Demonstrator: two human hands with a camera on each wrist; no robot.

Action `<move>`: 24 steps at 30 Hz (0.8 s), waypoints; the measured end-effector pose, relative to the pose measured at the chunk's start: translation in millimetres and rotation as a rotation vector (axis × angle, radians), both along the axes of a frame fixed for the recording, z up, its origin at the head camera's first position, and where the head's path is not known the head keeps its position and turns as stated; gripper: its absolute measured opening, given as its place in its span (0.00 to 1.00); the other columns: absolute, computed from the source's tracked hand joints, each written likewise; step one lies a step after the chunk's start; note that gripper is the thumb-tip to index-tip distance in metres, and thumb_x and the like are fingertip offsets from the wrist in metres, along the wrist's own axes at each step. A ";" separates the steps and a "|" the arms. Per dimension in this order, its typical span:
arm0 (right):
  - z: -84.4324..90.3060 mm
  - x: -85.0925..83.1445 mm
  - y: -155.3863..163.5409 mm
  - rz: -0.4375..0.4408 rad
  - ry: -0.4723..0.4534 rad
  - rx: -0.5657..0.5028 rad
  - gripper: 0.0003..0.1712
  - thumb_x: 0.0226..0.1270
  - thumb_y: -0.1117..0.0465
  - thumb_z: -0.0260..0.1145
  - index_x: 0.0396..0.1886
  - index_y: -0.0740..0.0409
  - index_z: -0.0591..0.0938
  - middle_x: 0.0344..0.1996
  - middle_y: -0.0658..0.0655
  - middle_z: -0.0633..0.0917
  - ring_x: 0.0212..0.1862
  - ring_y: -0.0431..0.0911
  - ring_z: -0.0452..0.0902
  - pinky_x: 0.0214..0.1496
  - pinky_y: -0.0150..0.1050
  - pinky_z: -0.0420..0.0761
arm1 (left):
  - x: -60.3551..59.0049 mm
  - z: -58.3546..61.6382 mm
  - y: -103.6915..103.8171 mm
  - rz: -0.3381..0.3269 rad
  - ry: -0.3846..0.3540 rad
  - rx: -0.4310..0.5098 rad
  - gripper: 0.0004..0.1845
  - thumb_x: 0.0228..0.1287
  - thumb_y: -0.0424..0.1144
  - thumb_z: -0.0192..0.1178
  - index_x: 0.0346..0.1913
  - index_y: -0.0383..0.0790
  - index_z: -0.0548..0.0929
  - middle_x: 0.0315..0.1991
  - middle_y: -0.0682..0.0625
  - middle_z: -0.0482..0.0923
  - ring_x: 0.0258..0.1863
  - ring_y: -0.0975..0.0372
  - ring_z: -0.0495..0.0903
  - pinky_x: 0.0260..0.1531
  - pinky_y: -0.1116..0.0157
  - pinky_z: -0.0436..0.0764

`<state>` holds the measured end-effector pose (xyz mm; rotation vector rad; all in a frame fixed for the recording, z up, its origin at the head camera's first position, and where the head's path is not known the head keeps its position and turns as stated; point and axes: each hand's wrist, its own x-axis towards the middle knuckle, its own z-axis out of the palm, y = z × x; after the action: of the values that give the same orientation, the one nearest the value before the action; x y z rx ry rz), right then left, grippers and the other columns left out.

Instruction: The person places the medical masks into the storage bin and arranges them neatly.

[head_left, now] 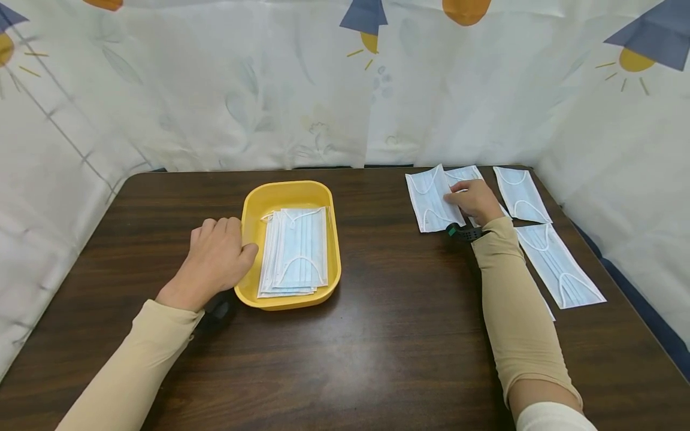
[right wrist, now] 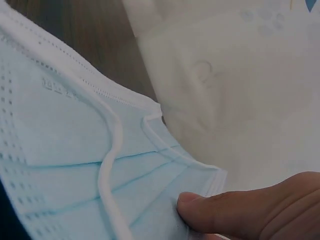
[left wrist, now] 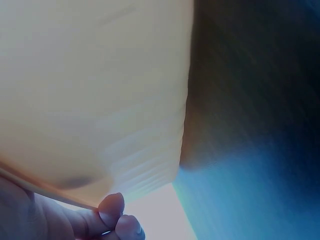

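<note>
At the left side of a yellow plastic tray (head_left: 293,302), my left hand (head_left: 212,257) grips the rim, thumb on the tray's inner side. In the left wrist view its fingertips (left wrist: 112,207) curl at the edge of the tray wall (left wrist: 100,90). Inside the tray lies a stack of light blue face masks (head_left: 299,251) with white ear loops. My right hand (head_left: 477,200), at the far right of the table, pinches one pleated face mask (head_left: 431,203) by its edge. The thumb (right wrist: 215,212) presses on that mask's blue face in the right wrist view.
More masks lie loose on the right: one behind the right hand (head_left: 465,172), one at the back corner (head_left: 521,194), and one nearer the right edge (head_left: 560,269). Another is partly hidden under the right forearm. A patterned white curtain (head_left: 323,90) surrounds the dark wooden table (head_left: 345,371).
</note>
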<state>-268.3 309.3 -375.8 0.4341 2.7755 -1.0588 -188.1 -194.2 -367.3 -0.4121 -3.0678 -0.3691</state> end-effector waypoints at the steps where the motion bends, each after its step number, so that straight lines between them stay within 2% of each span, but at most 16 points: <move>1: -0.4 -0.3 0.6 -0.001 -0.007 -0.008 0.27 0.72 0.53 0.63 0.64 0.64 0.79 0.37 0.59 0.77 0.30 0.45 0.70 0.28 0.39 0.70 | 0.1 0.1 -0.1 0.000 0.000 0.000 0.14 0.67 0.42 0.44 0.36 0.31 0.70 0.31 0.41 0.68 0.40 0.44 0.65 0.43 0.48 0.64; 5: -4.0 -0.8 3.0 -0.012 -0.037 -0.066 0.28 0.74 0.51 0.62 0.67 0.61 0.76 0.35 0.54 0.77 0.27 0.41 0.72 0.25 0.37 0.69 | 0.0 0.7 0.7 -0.004 -0.002 0.008 0.14 0.67 0.42 0.44 0.37 0.31 0.71 0.32 0.41 0.68 0.40 0.44 0.65 0.43 0.48 0.65; 7: -6.8 -0.8 3.6 -0.010 -0.049 -0.116 0.29 0.75 0.52 0.61 0.69 0.63 0.73 0.39 0.55 0.79 0.29 0.38 0.75 0.27 0.34 0.73 | 0.0 0.7 1.0 -0.004 -0.008 0.007 0.14 0.67 0.42 0.44 0.37 0.31 0.71 0.32 0.41 0.69 0.40 0.44 0.65 0.43 0.48 0.65; 10: -9.0 -0.8 3.2 -0.001 -0.060 -0.186 0.31 0.77 0.54 0.59 0.73 0.66 0.69 0.53 0.61 0.79 0.39 0.39 0.80 0.35 0.29 0.78 | 0.3 0.9 1.2 -0.002 -0.012 0.003 0.15 0.67 0.42 0.44 0.38 0.30 0.71 0.32 0.41 0.69 0.40 0.44 0.65 0.43 0.49 0.65; 12: -9.1 -1.3 2.1 0.007 -0.063 -0.224 0.34 0.79 0.55 0.58 0.76 0.68 0.65 0.63 0.65 0.76 0.51 0.43 0.80 0.47 0.30 0.81 | 0.5 0.9 0.9 -0.001 -0.011 0.001 0.15 0.68 0.42 0.44 0.39 0.30 0.71 0.32 0.41 0.69 0.40 0.44 0.65 0.43 0.49 0.65; 15: -9.3 -3.6 1.6 0.011 -0.072 -0.260 0.35 0.80 0.56 0.56 0.78 0.69 0.62 0.71 0.68 0.71 0.64 0.51 0.76 0.61 0.38 0.80 | 1.2 1.5 0.3 0.002 -0.009 0.000 0.16 0.68 0.42 0.44 0.39 0.29 0.71 0.32 0.40 0.69 0.40 0.44 0.65 0.43 0.48 0.65; 17: -9.6 -4.5 1.0 0.017 -0.073 -0.280 0.35 0.80 0.57 0.54 0.79 0.70 0.61 0.73 0.69 0.69 0.67 0.53 0.73 0.64 0.41 0.79 | 1.4 1.7 -0.2 0.002 -0.009 0.002 0.16 0.68 0.42 0.44 0.39 0.29 0.71 0.32 0.40 0.69 0.40 0.44 0.65 0.43 0.48 0.65; 21: -10.5 -4.2 -0.2 0.022 -0.051 -0.285 0.33 0.80 0.59 0.54 0.77 0.71 0.63 0.71 0.70 0.71 0.60 0.49 0.76 0.52 0.33 0.81 | 1.3 1.7 -1.2 0.003 -0.014 0.002 0.17 0.69 0.43 0.44 0.41 0.29 0.72 0.33 0.40 0.69 0.41 0.44 0.65 0.44 0.47 0.65; 24: -12.8 -3.5 -0.7 0.015 -0.013 -0.273 0.31 0.80 0.60 0.54 0.75 0.72 0.65 0.59 0.66 0.77 0.46 0.41 0.78 0.40 0.27 0.78 | 1.4 1.3 -1.4 0.002 -0.015 0.000 0.17 0.69 0.43 0.44 0.41 0.28 0.72 0.33 0.39 0.69 0.42 0.43 0.65 0.45 0.47 0.65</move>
<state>-271.9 308.7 -388.6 0.3814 2.5656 -1.3991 -186.7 -195.6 -366.0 -0.4081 -3.0820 -0.3741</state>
